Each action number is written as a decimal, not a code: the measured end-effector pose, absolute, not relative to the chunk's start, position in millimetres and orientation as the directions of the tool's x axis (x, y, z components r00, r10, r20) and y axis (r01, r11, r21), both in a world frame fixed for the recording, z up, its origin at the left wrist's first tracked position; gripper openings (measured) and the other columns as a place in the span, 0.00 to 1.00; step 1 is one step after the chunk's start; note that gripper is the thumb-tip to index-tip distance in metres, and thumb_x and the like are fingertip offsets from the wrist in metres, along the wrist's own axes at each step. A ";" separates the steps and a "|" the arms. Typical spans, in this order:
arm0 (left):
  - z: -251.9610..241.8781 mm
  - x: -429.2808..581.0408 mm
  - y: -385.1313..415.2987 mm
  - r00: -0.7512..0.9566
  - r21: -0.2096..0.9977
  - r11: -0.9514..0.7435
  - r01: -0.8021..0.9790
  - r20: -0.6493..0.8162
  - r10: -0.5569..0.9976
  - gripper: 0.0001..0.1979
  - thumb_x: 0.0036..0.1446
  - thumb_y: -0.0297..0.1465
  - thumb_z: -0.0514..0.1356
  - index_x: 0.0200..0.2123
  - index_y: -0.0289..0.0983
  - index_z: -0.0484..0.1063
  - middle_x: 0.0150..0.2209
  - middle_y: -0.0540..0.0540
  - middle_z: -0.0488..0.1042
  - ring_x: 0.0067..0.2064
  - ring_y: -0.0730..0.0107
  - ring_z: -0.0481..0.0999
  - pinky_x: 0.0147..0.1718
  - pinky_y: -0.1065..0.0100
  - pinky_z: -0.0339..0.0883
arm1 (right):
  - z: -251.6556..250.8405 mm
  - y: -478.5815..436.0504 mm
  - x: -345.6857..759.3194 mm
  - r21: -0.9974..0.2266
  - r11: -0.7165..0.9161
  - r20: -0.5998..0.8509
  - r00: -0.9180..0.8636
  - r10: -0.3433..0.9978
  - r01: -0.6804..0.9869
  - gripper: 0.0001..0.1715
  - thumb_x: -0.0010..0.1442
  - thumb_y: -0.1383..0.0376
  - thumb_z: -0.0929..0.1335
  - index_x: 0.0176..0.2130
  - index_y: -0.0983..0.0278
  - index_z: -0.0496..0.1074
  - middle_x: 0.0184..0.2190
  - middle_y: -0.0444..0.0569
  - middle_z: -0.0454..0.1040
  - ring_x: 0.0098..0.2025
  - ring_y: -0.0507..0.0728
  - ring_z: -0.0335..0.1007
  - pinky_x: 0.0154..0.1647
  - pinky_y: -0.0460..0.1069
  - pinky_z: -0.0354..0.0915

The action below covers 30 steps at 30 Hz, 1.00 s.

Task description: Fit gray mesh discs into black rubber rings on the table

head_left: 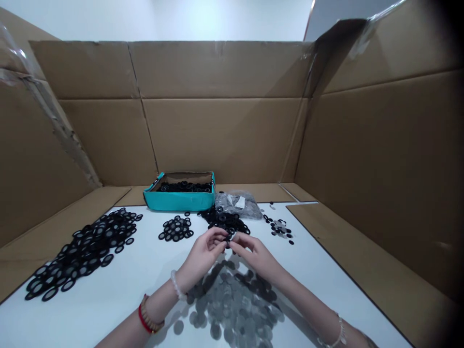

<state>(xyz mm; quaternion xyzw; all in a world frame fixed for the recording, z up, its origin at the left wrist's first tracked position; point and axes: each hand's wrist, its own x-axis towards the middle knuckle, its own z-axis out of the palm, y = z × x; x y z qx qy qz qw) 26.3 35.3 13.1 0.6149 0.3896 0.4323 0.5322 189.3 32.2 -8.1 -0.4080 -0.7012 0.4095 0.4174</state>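
My left hand and my right hand meet above the white table, their fingertips pinching a small black ring that is mostly hidden by the fingers. Just beyond the fingertips lies a loose heap of black rings. Below my wrists, a wide spread of grey mesh discs lies on the tabletop, with some black-rimmed pieces among them. A long pile of black rings with grey centres stretches along the left side, and a smaller cluster sits nearer my left hand.
A teal box holding black rings stands at the table's far edge, next to a clear bag of grey discs. A small mixed scatter lies to the right. Cardboard walls surround the white table on three sides.
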 end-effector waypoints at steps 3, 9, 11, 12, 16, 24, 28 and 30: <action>11.2 24.0 35.2 0.336 0.960 -0.249 0.128 0.194 0.921 0.07 0.53 0.30 0.58 0.37 0.37 0.68 0.32 0.47 0.70 0.35 0.67 0.69 0.35 0.68 0.62 | -2.4 26.8 188.6 -0.837 0.441 0.339 -0.325 0.883 0.325 0.14 0.62 0.60 0.61 0.27 0.63 0.64 0.24 0.42 0.63 0.28 0.52 0.58 0.30 0.46 0.54; 9.1 23.7 38.7 0.313 0.964 -0.235 0.127 0.186 0.931 0.06 0.51 0.29 0.58 0.35 0.36 0.67 0.30 0.48 0.69 0.32 0.69 0.68 0.32 0.70 0.62 | -1.2 23.8 186.1 -0.792 0.493 0.398 -0.308 0.864 0.359 0.15 0.62 0.61 0.61 0.25 0.63 0.61 0.24 0.42 0.61 0.28 0.52 0.57 0.29 0.46 0.53; 9.4 23.9 39.6 0.334 0.985 -0.162 0.052 0.136 0.933 0.07 0.48 0.29 0.60 0.33 0.36 0.67 0.30 0.48 0.69 0.33 0.69 0.69 0.32 0.69 0.63 | -3.4 25.0 186.2 -0.814 0.469 0.364 -0.328 0.872 0.343 0.17 0.62 0.60 0.61 0.24 0.63 0.59 0.23 0.41 0.59 0.27 0.52 0.56 0.28 0.46 0.52; 9.8 23.9 39.9 0.336 0.991 -0.133 0.026 0.116 0.935 0.08 0.47 0.29 0.61 0.33 0.35 0.67 0.30 0.48 0.69 0.33 0.68 0.69 0.33 0.69 0.63 | -4.8 25.9 186.4 -0.828 0.453 0.344 -0.338 0.876 0.330 0.17 0.62 0.59 0.61 0.24 0.63 0.59 0.23 0.41 0.59 0.27 0.52 0.55 0.28 0.46 0.52; 13.5 23.0 40.7 0.331 1.000 -0.020 -0.022 0.026 0.943 0.12 0.45 0.32 0.64 0.34 0.35 0.68 0.29 0.48 0.70 0.32 0.68 0.71 0.35 0.67 0.64 | -10.6 31.0 187.6 -0.896 0.370 0.278 -0.338 0.899 0.247 0.19 0.62 0.55 0.60 0.25 0.63 0.60 0.23 0.41 0.58 0.27 0.51 0.54 0.28 0.45 0.52; 18.4 16.9 43.6 0.405 0.970 0.176 -0.167 -0.095 0.909 0.14 0.46 0.34 0.65 0.36 0.33 0.71 0.31 0.46 0.74 0.33 0.67 0.73 0.40 0.64 0.66 | -11.5 34.9 187.6 -0.965 0.230 0.181 -0.309 0.934 0.129 0.22 0.60 0.51 0.61 0.24 0.63 0.60 0.21 0.41 0.59 0.26 0.52 0.56 0.28 0.46 0.54; 17.9 17.2 43.2 0.408 0.971 0.167 -0.172 -0.084 0.909 0.13 0.46 0.34 0.65 0.35 0.33 0.72 0.32 0.45 0.74 0.33 0.68 0.74 0.40 0.65 0.66 | -11.2 34.9 187.2 -0.967 0.229 0.182 -0.329 0.927 0.110 0.21 0.61 0.52 0.61 0.24 0.63 0.61 0.22 0.41 0.60 0.27 0.52 0.57 0.29 0.46 0.54; 17.1 17.2 45.0 0.400 0.996 0.068 -0.056 -0.040 0.916 0.13 0.49 0.34 0.61 0.37 0.33 0.72 0.33 0.44 0.75 0.34 0.67 0.74 0.38 0.66 0.67 | -12.0 35.8 187.5 -0.970 0.218 0.172 -0.327 0.929 0.108 0.21 0.62 0.53 0.59 0.24 0.64 0.61 0.22 0.42 0.60 0.27 0.52 0.57 0.29 0.47 0.55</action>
